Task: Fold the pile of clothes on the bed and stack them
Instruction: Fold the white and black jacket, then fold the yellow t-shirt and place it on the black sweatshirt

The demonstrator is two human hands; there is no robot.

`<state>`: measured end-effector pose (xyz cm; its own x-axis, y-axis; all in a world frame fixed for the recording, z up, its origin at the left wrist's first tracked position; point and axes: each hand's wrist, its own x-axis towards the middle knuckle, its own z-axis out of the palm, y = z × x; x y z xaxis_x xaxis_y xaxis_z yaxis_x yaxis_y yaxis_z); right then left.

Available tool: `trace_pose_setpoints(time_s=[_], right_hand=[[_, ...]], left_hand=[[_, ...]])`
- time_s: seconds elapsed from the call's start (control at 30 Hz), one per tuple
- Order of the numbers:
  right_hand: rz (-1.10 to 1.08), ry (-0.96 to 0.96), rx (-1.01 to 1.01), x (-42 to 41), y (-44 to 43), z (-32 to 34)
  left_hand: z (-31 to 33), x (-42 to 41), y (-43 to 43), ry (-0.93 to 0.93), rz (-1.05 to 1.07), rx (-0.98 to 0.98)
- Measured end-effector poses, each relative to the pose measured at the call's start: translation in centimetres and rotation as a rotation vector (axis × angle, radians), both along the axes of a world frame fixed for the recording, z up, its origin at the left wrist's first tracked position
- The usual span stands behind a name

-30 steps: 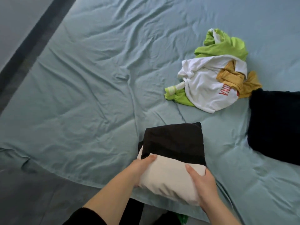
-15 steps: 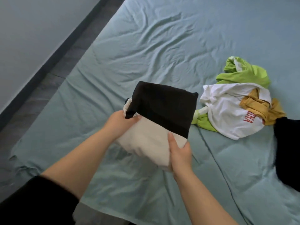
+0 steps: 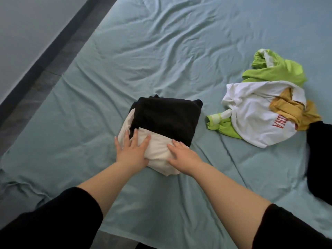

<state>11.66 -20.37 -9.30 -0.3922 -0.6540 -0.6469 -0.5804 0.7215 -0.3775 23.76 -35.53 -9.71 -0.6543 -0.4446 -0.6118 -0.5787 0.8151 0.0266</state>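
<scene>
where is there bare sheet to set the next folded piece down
Bare sheet runs wide beyond and left of the folded black-and-cream bundle, out to the bed's left edge. A narrower strip lies between the bundle and the unfolded pile. The right is crowded: the pile, then a dark garment.

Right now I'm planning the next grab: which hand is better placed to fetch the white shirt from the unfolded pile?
Probably the right hand. It rests on the folded bundle's near edge, on the side nearer the white shirt, with bare bed sheet between. The left hand would have to cross over.
</scene>
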Motion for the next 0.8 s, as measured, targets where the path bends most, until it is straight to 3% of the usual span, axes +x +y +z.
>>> trace_pose_setpoints(time_s=[0.13,0.27,0.4,0.6,0.7,0.8], right_hand=[[-0.481,-0.1,-0.239,-1.0,3.3,0.7],[-0.726,-0.064,-0.111,-2.8,12.5,-0.5],[-0.933,0.025,-0.053,-6.5,21.0,-1.4],[-0.953,0.31,-0.109,-17.1,27.2,-3.3],[-0.943,0.457,-0.22,-23.1,28.1,-3.6],[-0.97,0.47,-0.275,-28.4,27.9,-3.9]], left_hand=[[0.6,-2.4,6.0,0.146,0.008,-0.022],[-0.1,-6.1,13.7,0.18,-0.041,0.226],[-2.2,-11.9,19.6,0.029,0.183,0.47],[-5.7,-19.4,25.2,-0.174,0.551,0.379],[-7.4,-20.2,26.5,-0.159,0.622,0.33],[-8.3,-21.3,26.8,-0.23,0.649,0.29]])
